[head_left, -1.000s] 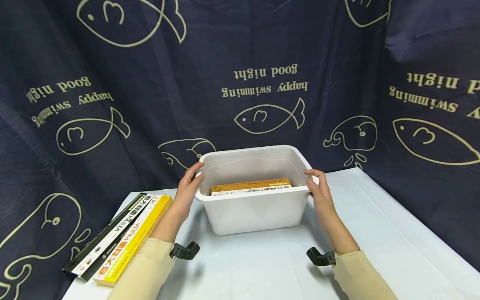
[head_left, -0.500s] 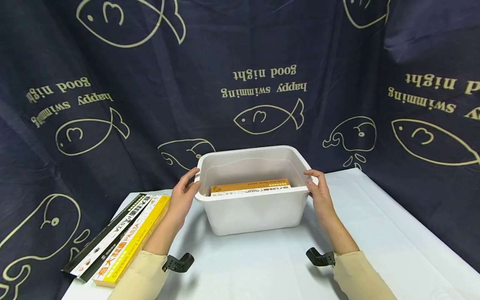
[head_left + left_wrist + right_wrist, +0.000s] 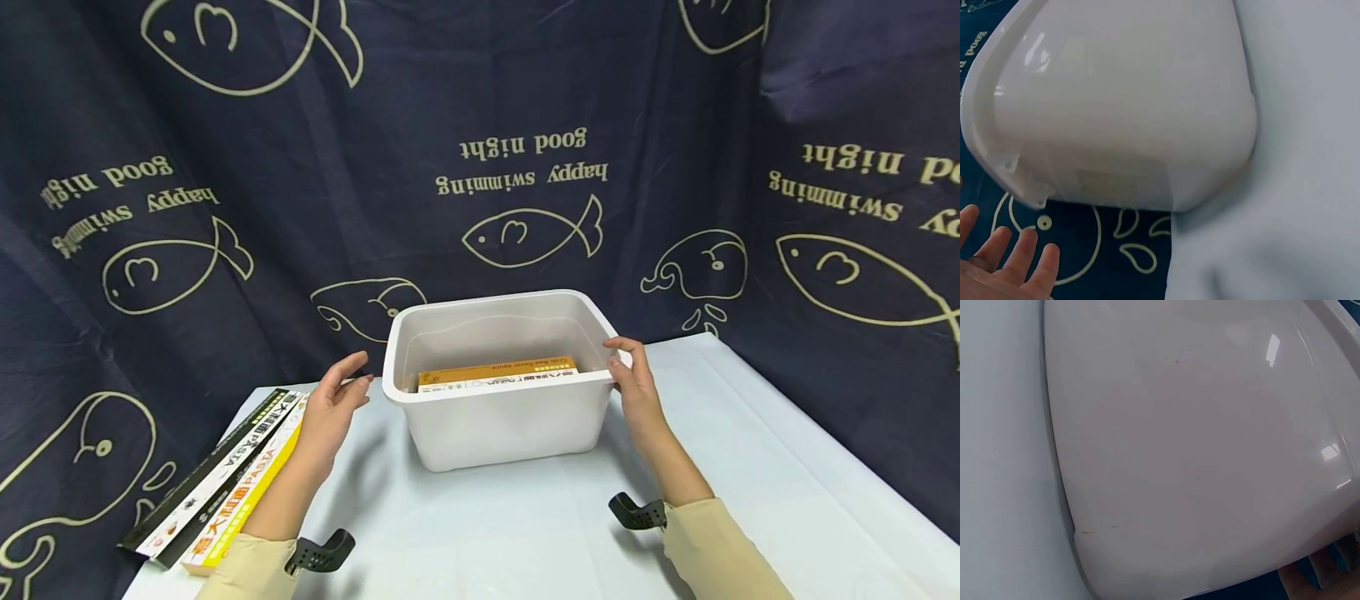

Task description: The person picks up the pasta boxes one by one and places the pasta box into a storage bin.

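A white plastic bin (image 3: 510, 433) stands on the table, with an orange-and-white pasta box (image 3: 495, 369) lying inside it. My right hand (image 3: 637, 387) grips the bin's right rim between thumb and fingers; in the right wrist view its fingers (image 3: 1322, 575) show at the lower right corner, beyond the bin's side wall. My left hand (image 3: 330, 417) is in the air left of the bin, apart from it, its fingers loosely bent around nothing. The left wrist view has spread fingers (image 3: 1022, 256) below the bin's left end (image 3: 1129, 94).
On the table's left side lie a black-and-white pasta box (image 3: 217, 475) and a yellow-and-white pasta box (image 3: 251, 492), the latter partly hidden by my left forearm. A dark blue curtain (image 3: 525, 83) with fish drawings hangs behind the white-covered table (image 3: 487, 533).
My left hand has let go of the bin's left rim and moved left, toward the pasta boxes. The right hand keeps its hold, and the bin stands about where it was.
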A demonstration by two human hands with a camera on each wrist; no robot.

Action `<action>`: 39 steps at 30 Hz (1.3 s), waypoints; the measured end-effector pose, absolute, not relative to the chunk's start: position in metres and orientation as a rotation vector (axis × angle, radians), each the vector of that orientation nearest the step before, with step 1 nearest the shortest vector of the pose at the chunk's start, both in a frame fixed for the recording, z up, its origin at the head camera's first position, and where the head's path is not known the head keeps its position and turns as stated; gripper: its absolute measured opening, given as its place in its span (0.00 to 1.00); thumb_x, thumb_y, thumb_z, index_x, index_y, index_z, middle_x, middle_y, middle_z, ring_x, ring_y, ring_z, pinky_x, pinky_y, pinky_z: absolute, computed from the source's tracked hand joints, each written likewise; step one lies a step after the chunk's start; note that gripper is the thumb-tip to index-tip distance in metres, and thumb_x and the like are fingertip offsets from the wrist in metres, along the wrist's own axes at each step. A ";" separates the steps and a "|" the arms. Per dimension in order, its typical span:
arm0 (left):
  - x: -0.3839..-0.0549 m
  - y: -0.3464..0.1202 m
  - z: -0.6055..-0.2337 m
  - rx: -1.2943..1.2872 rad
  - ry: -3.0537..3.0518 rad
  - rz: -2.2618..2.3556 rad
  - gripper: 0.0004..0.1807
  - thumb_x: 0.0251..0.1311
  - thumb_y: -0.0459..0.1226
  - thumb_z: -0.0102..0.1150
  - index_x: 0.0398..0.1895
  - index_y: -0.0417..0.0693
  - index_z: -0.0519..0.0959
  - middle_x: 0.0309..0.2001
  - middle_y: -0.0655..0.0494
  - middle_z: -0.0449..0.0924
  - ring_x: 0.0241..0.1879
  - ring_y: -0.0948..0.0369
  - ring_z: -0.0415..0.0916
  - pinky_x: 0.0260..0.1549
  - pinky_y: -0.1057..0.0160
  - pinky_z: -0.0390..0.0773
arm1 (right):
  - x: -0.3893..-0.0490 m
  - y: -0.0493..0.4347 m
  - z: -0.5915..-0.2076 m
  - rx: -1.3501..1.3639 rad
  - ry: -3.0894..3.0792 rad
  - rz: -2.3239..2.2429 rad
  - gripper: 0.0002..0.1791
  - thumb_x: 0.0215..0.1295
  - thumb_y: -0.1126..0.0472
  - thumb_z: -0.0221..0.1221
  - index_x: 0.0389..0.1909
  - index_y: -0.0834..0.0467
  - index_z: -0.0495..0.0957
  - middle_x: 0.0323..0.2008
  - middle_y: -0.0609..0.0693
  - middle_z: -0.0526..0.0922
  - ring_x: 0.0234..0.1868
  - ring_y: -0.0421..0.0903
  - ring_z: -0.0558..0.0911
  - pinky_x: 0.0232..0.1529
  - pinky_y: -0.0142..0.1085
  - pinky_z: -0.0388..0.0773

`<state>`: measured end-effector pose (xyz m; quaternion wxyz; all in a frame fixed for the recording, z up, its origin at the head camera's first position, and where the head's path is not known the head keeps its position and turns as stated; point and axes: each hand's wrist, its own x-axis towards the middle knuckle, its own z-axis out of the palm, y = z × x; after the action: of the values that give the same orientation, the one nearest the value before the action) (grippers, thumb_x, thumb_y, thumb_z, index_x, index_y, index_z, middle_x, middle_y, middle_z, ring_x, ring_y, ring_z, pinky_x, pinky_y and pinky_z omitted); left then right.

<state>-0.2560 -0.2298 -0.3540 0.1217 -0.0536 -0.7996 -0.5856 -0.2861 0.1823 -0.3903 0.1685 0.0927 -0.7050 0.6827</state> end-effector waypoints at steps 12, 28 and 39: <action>-0.231 -0.256 -0.368 -0.085 -2.342 -1.605 0.25 0.73 0.43 0.53 0.71 0.52 0.67 0.65 0.70 0.69 0.55 0.84 0.71 0.51 0.83 0.71 | -0.286 0.182 -0.391 0.275 -1.994 1.925 0.20 0.77 0.59 0.38 0.65 0.61 0.58 0.70 0.50 0.61 0.64 0.46 0.66 0.56 0.34 0.64; -0.203 -0.291 -0.385 0.056 -2.409 -1.534 0.29 0.73 0.43 0.54 0.74 0.52 0.62 0.69 0.66 0.63 0.51 0.89 0.67 0.44 0.84 0.73 | -0.284 0.181 -0.391 0.281 -1.992 1.924 0.21 0.77 0.59 0.38 0.65 0.62 0.57 0.70 0.53 0.61 0.65 0.47 0.66 0.57 0.35 0.63; -0.191 -0.308 -0.399 0.190 -2.451 -1.450 0.34 0.70 0.46 0.58 0.76 0.51 0.60 0.72 0.56 0.61 0.50 0.90 0.65 0.43 0.86 0.70 | -0.283 0.182 -0.390 0.288 -1.994 1.925 0.21 0.77 0.59 0.38 0.65 0.62 0.57 0.70 0.52 0.60 0.64 0.47 0.66 0.56 0.33 0.64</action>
<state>-0.1907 -0.3082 -0.3994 0.1434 0.0660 -0.8499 -0.5028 -0.2834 0.1817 -0.3900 0.1763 0.1018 -0.7044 0.6800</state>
